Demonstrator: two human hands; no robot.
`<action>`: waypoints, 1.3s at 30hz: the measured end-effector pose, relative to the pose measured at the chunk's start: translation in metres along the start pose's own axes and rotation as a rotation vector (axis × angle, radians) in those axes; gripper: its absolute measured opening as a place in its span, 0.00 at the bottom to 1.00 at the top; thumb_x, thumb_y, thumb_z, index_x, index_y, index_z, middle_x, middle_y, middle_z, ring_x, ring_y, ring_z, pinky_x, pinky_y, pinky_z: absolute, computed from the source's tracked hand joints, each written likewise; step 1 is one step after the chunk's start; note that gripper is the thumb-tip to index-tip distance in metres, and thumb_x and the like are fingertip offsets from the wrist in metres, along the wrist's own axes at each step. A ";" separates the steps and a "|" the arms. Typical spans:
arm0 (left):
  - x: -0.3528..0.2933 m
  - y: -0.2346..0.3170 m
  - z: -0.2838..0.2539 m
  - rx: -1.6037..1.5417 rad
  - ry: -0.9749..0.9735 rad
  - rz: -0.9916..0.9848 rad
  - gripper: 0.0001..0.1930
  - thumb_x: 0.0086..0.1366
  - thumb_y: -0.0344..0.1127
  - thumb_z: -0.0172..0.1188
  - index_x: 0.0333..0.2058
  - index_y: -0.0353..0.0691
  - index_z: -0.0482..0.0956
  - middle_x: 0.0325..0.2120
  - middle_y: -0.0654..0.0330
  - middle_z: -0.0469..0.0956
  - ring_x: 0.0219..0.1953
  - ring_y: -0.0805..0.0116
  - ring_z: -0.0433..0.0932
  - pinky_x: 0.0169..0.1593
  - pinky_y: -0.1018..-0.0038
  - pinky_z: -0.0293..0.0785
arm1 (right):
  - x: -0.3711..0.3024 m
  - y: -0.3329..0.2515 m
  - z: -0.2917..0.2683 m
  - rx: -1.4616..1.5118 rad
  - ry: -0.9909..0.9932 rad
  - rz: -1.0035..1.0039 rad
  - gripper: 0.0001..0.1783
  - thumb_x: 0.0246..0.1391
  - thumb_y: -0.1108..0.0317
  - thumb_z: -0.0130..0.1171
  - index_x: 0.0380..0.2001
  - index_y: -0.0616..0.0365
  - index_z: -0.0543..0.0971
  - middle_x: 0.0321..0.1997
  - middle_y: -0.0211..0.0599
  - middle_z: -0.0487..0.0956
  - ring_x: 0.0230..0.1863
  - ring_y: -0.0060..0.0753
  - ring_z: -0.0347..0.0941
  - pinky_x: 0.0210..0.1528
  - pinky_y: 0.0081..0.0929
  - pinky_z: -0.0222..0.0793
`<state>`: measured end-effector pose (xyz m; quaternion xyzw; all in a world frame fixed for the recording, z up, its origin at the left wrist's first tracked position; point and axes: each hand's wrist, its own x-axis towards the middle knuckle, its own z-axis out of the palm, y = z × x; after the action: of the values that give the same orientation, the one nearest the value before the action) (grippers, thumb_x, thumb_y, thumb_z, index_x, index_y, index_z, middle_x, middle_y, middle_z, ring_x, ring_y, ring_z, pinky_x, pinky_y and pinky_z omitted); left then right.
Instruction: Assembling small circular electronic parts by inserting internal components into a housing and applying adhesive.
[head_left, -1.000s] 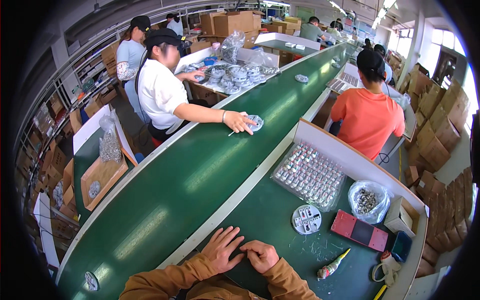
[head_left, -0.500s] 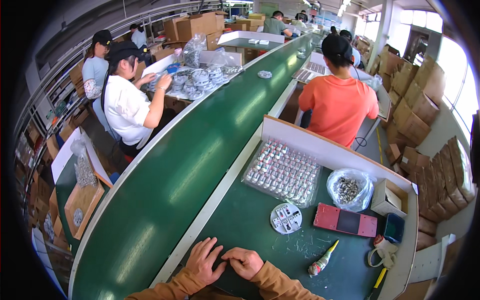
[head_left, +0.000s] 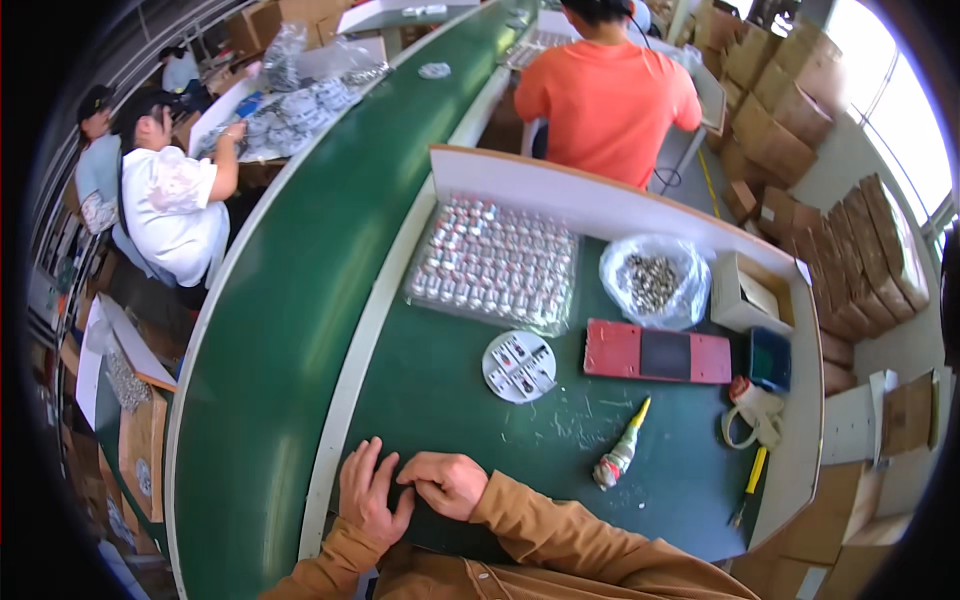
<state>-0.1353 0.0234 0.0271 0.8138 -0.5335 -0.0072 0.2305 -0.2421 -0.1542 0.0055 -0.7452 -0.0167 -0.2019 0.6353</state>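
My left hand (head_left: pixel 368 495) is flat-ish, fingers extended, nothing gripped, at the left edge of the green bench (head_left: pixel 430 400), by the pale rail beside the conveyor belt (head_left: pixel 280 300). My right hand (head_left: pixel 447 485) is just beside it, fingers curled in; can't tell if anything's inside. Nearest part, a round white disc (head_left: pixel 519 367) with small inset pieces, lies flat on the bench, beyond my right hand and apart from both hands. Behind it, clear tray (head_left: pixel 490 265) full of small silvery-white parts. Right of the disc: red block (head_left: pixel 657 351) with a dark middle, bag (head_left: pixel 655 278) of metal bits behind that. Wrapped tool (head_left: pixel 622 445), yellow tip, lies in front of the block; yellow-handled tool (head_left: pixel 752 480) farther right.
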 end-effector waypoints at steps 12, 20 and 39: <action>0.002 0.006 0.001 0.015 -0.041 -0.008 0.29 0.61 0.34 0.67 0.61 0.30 0.77 0.69 0.37 0.68 0.69 0.33 0.68 0.73 0.46 0.63 | -0.009 -0.001 0.006 0.011 0.319 -0.155 0.14 0.48 0.86 0.54 0.36 0.62 0.83 0.37 0.40 0.82 0.27 0.42 0.72 0.33 0.30 0.72; 0.082 0.030 0.039 -0.174 0.113 0.022 0.35 0.66 0.42 0.70 0.67 0.32 0.71 0.69 0.38 0.67 0.66 0.36 0.71 0.71 0.50 0.66 | 0.000 -0.005 -0.004 -0.145 0.454 -0.488 0.11 0.44 0.84 0.55 0.31 0.61 0.81 0.33 0.39 0.79 0.23 0.40 0.70 0.30 0.29 0.69; 0.112 0.053 0.026 -0.162 -0.140 0.395 0.25 0.54 0.34 0.64 0.53 0.43 0.85 0.70 0.53 0.72 0.71 0.36 0.65 0.76 0.41 0.55 | -0.009 -0.090 -0.266 -0.921 0.785 0.105 0.11 0.58 0.78 0.57 0.40 0.65 0.86 0.38 0.43 0.89 0.35 0.49 0.82 0.42 0.35 0.79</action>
<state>-0.1398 -0.1012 0.0501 0.6698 -0.6949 -0.0610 0.2544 -0.3503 -0.3880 0.1172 -0.8132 0.3450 -0.4165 0.2151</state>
